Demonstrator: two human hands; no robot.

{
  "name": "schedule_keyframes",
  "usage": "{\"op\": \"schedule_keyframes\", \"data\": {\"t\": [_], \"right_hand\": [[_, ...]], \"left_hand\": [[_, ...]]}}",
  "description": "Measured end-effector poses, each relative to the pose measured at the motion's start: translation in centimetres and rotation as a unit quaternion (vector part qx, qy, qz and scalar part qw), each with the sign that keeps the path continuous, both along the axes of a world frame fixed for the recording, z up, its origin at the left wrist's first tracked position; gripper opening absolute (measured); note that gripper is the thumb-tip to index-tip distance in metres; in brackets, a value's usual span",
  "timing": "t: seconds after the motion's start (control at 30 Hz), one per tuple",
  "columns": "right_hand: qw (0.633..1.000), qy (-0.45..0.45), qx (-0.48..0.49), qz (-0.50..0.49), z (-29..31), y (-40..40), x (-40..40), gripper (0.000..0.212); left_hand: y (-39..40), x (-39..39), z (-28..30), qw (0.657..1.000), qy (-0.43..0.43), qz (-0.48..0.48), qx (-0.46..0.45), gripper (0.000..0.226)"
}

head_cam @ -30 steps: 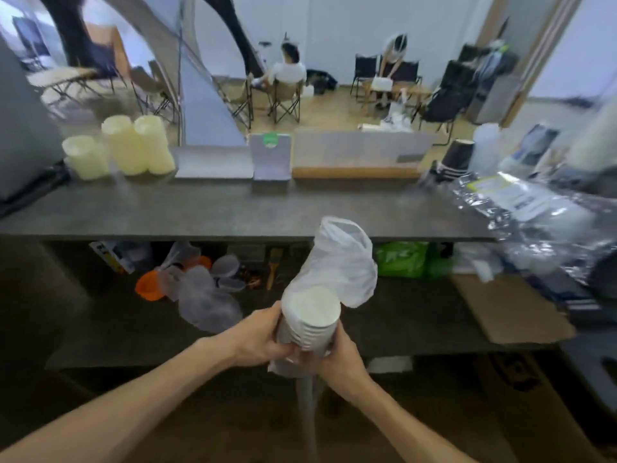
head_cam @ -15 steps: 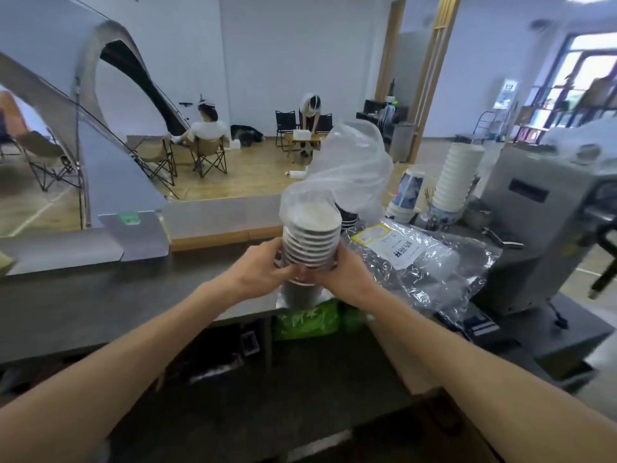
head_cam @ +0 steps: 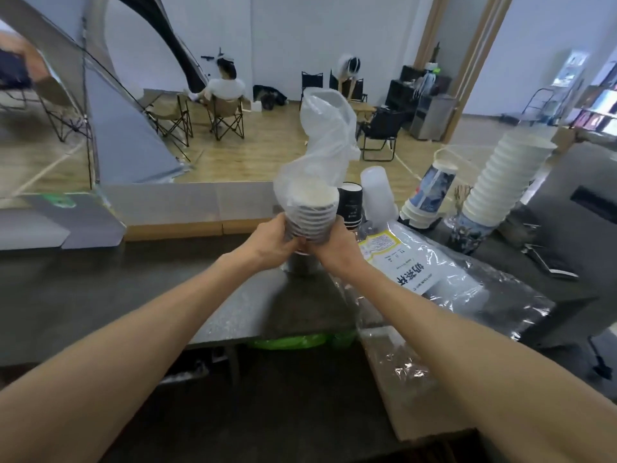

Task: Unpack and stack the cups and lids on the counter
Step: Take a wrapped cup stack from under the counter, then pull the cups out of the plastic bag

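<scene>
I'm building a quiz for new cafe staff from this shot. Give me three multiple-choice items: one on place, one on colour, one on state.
1. Where is the tall white cup stack?
A. counter's right end
B. floor
C. lower shelf

2. What colour is the bag under the counter?
A. red
B. green
C. blue

3. How is the held cup stack?
A. bare
B. lying flat
C. upright in its plastic sleeve

A: it stands at the right end.
B: green shows below the edge.
C: left hand and right hand grip it upright, sleeve on.
</scene>
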State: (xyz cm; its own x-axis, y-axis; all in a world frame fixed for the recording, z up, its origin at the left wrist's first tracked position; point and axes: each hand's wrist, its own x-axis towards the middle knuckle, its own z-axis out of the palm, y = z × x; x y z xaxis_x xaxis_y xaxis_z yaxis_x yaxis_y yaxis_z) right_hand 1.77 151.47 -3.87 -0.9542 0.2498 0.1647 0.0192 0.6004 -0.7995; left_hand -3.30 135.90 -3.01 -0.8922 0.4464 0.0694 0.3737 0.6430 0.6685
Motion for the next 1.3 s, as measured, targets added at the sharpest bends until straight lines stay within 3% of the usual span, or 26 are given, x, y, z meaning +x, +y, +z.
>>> {"op": "schedule_keyframes", "data": {"t": [0.1,0.3,0.43,0.53,0.63,0.73,0.83,1.07,1.3], "right_hand": [[1.000,-0.005,0.011,0.002,-1.5,0.4,-1.8,0.100],[0.999,-0.020,0.028,0.029,-5.1,2.6,-5.7,0.107],[0.997,-0.026,0.051,0.044,-2.3,1.5,-3.3,0.093],[0.991,-0.049,0.122,0.037,-1.7,1.2,-2.0,0.081],[0.984,-0.068,0.161,0.029,-0.6,1.1,0.9,0.058],[0.961,-0.092,0.239,0.107,-0.3,0.2,4.4,0.026],[0.929,-0.120,0.298,0.184,-1.6,-2.4,6.5,0.024],[0.902,-0.119,0.313,0.274,-5.6,-12.0,11.0,0.021],[0.885,-0.209,0.275,0.311,-14.3,-23.1,18.3,0.016]], "left_hand": [[0.3,-0.3,-0.6,1.000,-0.020,0.005,-0.012,0.058],[1.0,0.2,-0.6,0.999,-0.029,0.033,0.003,0.059],[1.2,0.8,-1.2,0.997,-0.008,0.071,0.015,0.054],[1.0,1.5,-1.4,0.996,0.032,0.084,0.000,0.054],[-0.1,2.8,-1.8,0.994,0.045,0.097,-0.037,0.065],[-2.3,5.2,-3.0,0.987,0.066,0.101,-0.105,0.046],[-4.9,8.6,-4.5,0.982,0.082,0.100,-0.136,0.027],[-14.4,16.8,-6.6,0.966,0.083,0.149,-0.192,0.015],[-26.5,26.2,-13.5,0.966,-0.011,0.178,-0.187,0.015]]}}
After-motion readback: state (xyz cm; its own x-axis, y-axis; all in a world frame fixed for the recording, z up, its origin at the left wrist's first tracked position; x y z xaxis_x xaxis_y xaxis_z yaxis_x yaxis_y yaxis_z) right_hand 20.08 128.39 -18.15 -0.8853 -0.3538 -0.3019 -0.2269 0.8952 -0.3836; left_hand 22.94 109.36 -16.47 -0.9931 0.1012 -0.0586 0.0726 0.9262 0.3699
